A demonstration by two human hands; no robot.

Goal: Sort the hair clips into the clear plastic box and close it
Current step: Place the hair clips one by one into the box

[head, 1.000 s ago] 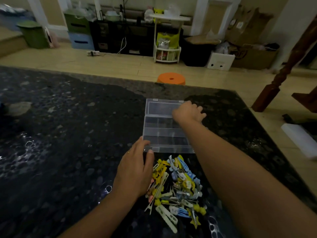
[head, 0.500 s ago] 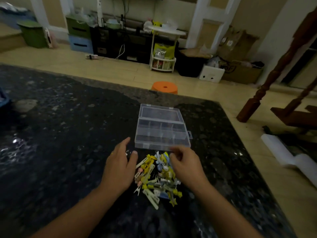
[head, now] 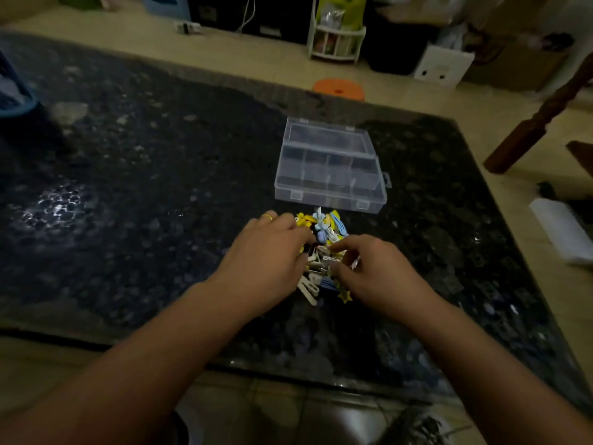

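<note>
Both hands have closed in since a moment ago: left hand (head: 268,256) and right hand (head: 373,271), fingers curled, pinch into the hair clips (head: 322,244), which lie just short of the open clear plastic box (head: 330,187).

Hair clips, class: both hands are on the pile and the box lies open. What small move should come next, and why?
Probably lift one clip from the hair clips and carry it to the clear box. Its compartments look empty, its lid is folded back, and the left hand and right hand are both at the pile.
</note>
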